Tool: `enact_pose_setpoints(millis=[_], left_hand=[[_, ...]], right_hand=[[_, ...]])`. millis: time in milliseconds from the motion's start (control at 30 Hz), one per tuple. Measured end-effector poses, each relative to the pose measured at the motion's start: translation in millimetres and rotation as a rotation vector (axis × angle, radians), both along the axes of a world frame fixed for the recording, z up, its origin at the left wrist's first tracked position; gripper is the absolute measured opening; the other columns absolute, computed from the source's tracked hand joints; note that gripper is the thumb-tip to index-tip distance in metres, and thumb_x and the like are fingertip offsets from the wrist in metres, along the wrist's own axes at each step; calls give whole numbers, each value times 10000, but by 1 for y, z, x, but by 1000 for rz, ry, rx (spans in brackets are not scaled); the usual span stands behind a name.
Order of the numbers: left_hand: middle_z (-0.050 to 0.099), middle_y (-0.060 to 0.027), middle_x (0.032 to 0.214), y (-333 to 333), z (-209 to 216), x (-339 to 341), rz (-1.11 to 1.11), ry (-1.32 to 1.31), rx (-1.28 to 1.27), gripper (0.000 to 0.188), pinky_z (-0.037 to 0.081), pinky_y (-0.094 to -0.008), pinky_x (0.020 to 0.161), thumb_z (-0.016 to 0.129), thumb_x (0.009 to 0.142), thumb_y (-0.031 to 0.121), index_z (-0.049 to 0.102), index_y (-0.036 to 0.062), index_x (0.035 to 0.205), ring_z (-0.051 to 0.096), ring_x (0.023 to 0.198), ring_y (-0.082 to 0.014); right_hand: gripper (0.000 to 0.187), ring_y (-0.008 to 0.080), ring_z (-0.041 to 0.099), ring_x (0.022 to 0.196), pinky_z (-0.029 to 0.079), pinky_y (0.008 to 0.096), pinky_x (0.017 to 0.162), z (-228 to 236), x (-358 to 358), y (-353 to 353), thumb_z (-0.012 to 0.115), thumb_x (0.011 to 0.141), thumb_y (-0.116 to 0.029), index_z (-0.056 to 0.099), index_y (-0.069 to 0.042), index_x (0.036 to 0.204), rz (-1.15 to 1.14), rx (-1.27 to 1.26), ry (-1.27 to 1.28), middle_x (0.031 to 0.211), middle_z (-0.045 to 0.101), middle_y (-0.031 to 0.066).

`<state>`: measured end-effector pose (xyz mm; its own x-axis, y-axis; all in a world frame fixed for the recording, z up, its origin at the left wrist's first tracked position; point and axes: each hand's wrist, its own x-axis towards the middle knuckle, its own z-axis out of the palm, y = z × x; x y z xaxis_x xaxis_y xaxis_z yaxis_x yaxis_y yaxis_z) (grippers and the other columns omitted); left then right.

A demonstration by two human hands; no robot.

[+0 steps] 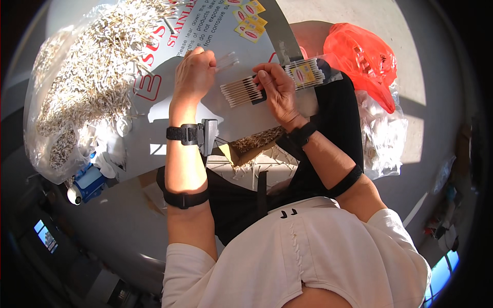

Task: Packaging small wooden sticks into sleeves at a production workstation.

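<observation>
The right hand (pixel 277 90) covers the middle of the swab row (pixel 244 91), so the grip on it cannot be seen. The left hand (pixel 194 74) curls over whatever it pinches. The swab heap (pixel 87 77) blurs toward the rim.

- The row of cotton swabs (pixel 241 91) has white tips and pale tan sticks.
- The clear packet (pixel 307 73) carries a yellow label with a red oval on it.
- The small labels (pixel 250 20) at the top of the tabletop are yellow with red ovals too.
- The tabletop (pixel 241 120) is shiny grey metal with red and black printing on it.
- The heap of loose swabs (pixel 87 72) inside a clear bag looks beige and white.
- The plastic bag (pixel 362 59) is bright orange-red.
- The wrist straps (pixel 184 133) and arm bands are black.
- The shirt (pixel 308 256) is white; the apron (pixel 334 113) is black.
- A blue and white object (pixel 88 182) lies under the tabletop's left edge.
</observation>
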<state>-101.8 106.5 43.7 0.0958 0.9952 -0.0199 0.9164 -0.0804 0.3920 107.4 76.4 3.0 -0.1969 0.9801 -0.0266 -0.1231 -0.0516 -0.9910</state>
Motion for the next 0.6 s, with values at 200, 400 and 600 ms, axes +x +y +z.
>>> enact_pose_setpoints(millis=[200, 400, 600], left_hand=[[599, -59, 929, -5, -9, 6, 108, -26, 135, 132, 492, -416, 808, 702, 788, 78, 599, 62, 868, 576, 974, -286], [590, -59, 933, -32, -17, 33, 154, -76, 37, 124, 474, -421, 853, 692, 794, 76, 624, 68, 897, 564, 986, -296], [524, -138, 1269, -59, -38, 54, 464, -821, 433, 304, 411, -411, 1021, 547, 921, 82, 567, -15, 1208, 499, 1192, -288]], right_hand=[[216, 62, 532, 806, 454, 204, 730, 0, -1, -1, 509, 1029, -188, 605, -8, 1099, -4, -12, 29, 883, 595, 7], [204, 112, 575, 938, 479, 238, 841, -3, -3, 0, 493, 1025, -141, 590, 13, 1116, -99, 25, 109, 1059, 605, 67], [280, 194, 513, 1220, 407, 299, 1044, -7, -18, 4, 474, 1028, -126, 551, 35, 1244, -128, 136, 121, 1348, 525, 130]])
